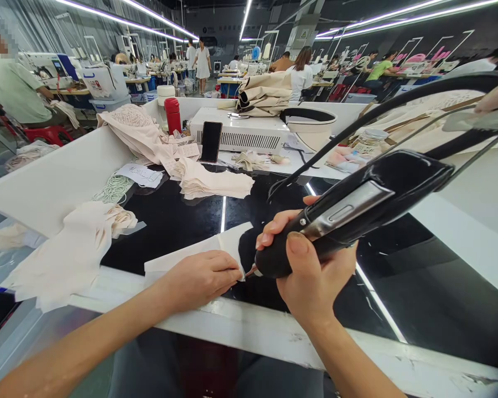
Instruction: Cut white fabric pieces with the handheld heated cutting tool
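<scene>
My right hand (315, 271) is wrapped around a thick black handheld tool (340, 210) with a silver lever along its side. A black cable runs from the tool's upper end, and its narrow tip points down and left. That tip meets the right end of a pale cream fabric piece (228, 240) lying on the black tabletop (182, 218). My left hand (207, 276) pinches the edge of this piece close beside the tip. The fingertips and tool body partly hide the contact point.
Cream fabric pieces (78, 249) overhang the left front edge. Behind lie more stacked pieces (216, 179), a propped phone (211, 141), a red bottle (173, 116) and a white vented box (249, 135). A black cable (357, 127) arches over the right side. People work at sewing machines beyond.
</scene>
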The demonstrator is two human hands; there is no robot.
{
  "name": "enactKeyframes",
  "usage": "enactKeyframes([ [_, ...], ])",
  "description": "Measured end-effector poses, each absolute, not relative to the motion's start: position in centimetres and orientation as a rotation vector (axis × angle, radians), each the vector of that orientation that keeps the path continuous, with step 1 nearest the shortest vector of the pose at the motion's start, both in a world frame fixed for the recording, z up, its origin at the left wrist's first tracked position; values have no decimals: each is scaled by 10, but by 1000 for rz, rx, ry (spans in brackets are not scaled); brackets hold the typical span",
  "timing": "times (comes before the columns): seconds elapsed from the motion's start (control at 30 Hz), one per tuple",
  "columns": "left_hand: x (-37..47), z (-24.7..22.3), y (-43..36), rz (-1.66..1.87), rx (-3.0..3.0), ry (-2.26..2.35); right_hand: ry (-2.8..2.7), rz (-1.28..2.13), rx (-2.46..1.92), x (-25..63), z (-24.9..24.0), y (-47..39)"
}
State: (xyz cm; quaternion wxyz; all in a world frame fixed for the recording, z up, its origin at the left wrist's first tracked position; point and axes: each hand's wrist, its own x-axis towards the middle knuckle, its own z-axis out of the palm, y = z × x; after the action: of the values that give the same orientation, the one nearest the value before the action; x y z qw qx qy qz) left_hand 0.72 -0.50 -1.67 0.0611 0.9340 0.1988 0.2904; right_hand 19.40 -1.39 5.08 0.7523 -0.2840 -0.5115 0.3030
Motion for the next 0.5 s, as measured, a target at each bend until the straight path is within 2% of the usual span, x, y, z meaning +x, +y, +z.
enactKeyframes([
  [0.5, 8, -19, -3, 892, 2834, 587, -1108, 654, -600, 192, 51, -13],
])
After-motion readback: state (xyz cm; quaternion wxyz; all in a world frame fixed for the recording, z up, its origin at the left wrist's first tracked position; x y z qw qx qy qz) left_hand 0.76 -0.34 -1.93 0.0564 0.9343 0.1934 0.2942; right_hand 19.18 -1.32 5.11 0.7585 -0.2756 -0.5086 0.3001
